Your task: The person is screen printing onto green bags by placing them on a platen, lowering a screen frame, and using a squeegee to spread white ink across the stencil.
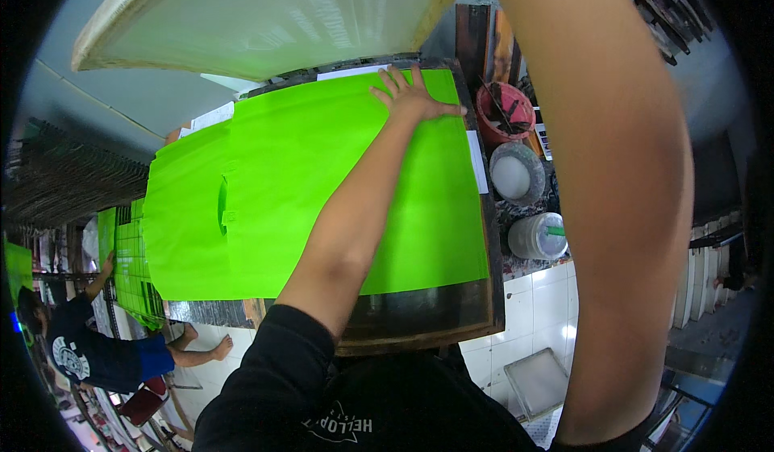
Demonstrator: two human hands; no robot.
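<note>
Bright green fabric [298, 186], which looks like a flat bag with a slit-shaped handle hole [222, 205], lies spread over a dark-edged board [427, 311]. My left hand [415, 101] rests palm down on the fabric near its far right corner, fingers spread and thumb pointing right. Above the far side a large screen frame [266, 20] with pale, see-through mesh is tilted up. My right arm [617, 202] reaches up past the top edge of the picture, so my right hand is out of sight.
Right of the board stand a red bucket [505, 112] with sticks in it, a tub of white stuff [512, 176] and a white lidded pail [536, 236]. At left, another person [101, 343] is beside a rack [133, 266] with green fabric. A pale tray [536, 382] lies on the tiled floor.
</note>
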